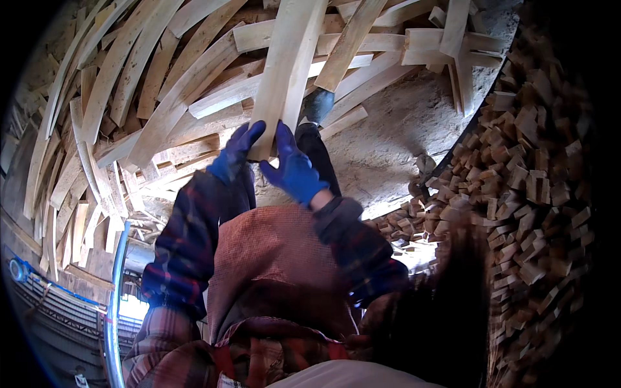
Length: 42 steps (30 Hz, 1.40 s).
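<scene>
A long pale wooden board runs away from me, its near end between my two blue-gloved hands. My left hand closes on the board's left edge, fingers pointing forward. On the other side, my right hand grips near the lower right corner, its thumb by the end and its fingers along the edge. A second pale strip lies along the board's right side; I cannot tell whether it is a separate piece. Just right of it, another narrower board reaches down toward my boot.
Loose boards lie in a crisscross heap ahead and to the left. At the right rises a tall stack of cut wood pieces. Dusty ground lies between. A blue-white pole stands at lower left.
</scene>
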Tool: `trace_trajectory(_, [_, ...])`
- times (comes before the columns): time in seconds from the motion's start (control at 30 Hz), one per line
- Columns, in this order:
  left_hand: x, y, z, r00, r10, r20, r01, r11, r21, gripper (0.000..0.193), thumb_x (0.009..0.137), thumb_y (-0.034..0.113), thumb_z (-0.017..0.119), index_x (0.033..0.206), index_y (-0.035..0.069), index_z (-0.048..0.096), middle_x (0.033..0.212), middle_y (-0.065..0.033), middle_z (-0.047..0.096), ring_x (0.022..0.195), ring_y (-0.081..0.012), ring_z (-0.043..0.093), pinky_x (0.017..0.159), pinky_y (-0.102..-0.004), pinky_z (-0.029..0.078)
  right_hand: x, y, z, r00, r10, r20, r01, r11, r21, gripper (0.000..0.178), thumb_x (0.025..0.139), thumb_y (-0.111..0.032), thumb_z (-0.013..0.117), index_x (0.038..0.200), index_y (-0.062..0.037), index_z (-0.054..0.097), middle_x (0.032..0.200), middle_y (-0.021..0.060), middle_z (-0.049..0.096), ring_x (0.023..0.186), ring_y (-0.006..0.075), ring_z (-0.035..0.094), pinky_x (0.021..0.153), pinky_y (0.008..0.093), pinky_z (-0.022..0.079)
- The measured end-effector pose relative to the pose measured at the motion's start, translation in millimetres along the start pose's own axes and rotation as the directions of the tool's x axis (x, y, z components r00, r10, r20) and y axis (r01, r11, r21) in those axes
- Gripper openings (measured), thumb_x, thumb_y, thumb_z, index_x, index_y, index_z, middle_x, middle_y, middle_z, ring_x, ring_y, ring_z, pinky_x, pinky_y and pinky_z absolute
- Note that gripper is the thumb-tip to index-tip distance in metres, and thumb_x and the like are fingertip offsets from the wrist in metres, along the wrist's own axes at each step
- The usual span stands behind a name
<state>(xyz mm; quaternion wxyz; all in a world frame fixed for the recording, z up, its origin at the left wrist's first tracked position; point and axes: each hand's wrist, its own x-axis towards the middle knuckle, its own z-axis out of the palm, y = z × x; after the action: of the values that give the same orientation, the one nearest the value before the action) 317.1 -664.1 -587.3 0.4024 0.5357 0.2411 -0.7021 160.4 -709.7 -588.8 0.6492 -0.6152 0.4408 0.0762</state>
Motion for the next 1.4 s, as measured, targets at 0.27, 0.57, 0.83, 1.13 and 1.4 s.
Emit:
trace_trajectory(0.27, [113, -28, -52, 0.996, 0.060, -0.062, -0.027, 0.898, 0.440, 0.073, 0.071, 0.035, 0.083, 0.126, -0.001, 0.053, 0.111, -0.0120, 0.065, 0.097, -0.0192, 0.063, 0.088, -0.0309, 0.049, 191, 83, -133, 0.741, 0.173, -0.648, -0.192, 0.981, 0.043, 0.078, 0.069, -0.039, 0.084, 0.125, 0.0047, 0.051, 0.115, 0.0188, 0.060, 0.101, 0.0270, 0.060, 0.089, 0.0353, 0.048])
trace_trajectory(0.57, [144, -39, -41, 0.981, 0.189, 0.043, -0.193, 0.925, 0.327, 0.062, 0.068, 0.022, 0.086, 0.120, 0.002, 0.058, 0.104, -0.0085, 0.065, 0.093, -0.0179, 0.062, 0.083, -0.0312, 0.049, 166, 75, -70, 0.837, 0.326, -0.438, -0.040, 0.837, 0.547, 0.047, 0.072, -0.024, 0.082, 0.105, -0.0001, 0.060, 0.084, 0.0051, 0.064, 0.069, 0.0151, 0.061, 0.064, 0.0299, 0.051])
trace_trajectory(0.83, [-49, 12, -13, 0.998, 0.011, -0.058, 0.013, 0.917, 0.398, 0.038, 0.080, 0.028, 0.075, 0.104, 0.002, 0.063, 0.082, -0.0038, 0.064, 0.066, -0.0144, 0.061, 0.060, -0.0313, 0.051, -80, -33, -105, 0.872, 0.459, -0.170, -0.302, 0.778, 0.551, 0.049, 0.076, -0.028, 0.079, 0.111, 0.0007, 0.060, 0.089, 0.0057, 0.065, 0.078, 0.0135, 0.062, 0.071, 0.0286, 0.051])
trace_trajectory(1.13, [-323, 36, -73, 0.968, -0.149, -0.201, 0.245, 0.737, 0.631, 0.041, 0.085, 0.035, 0.063, 0.115, 0.008, 0.059, 0.090, -0.0101, 0.064, 0.076, -0.0268, 0.066, 0.068, -0.0406, 0.058, -434, -80, -3, 0.667, 0.730, -0.146, -0.096, 0.278, 0.956, 0.048, 0.081, -0.036, 0.075, 0.110, 0.0011, 0.064, 0.093, 0.0087, 0.066, 0.081, 0.0153, 0.060, 0.072, 0.0339, 0.049])
trace_trajectory(1.4, [-395, 42, -110, 0.968, -0.010, -0.249, 0.193, 0.664, 0.723, 0.049, 0.075, 0.033, 0.071, 0.116, 0.011, 0.054, 0.093, -0.0114, 0.059, 0.078, -0.0313, 0.062, 0.066, -0.0449, 0.058, -577, 6, 80, -0.037, 0.958, -0.284, 0.052, 0.285, 0.957, 0.056, 0.085, -0.047, 0.066, 0.112, 0.0019, 0.066, 0.099, 0.0069, 0.065, 0.086, 0.0171, 0.058, 0.079, 0.0321, 0.047])
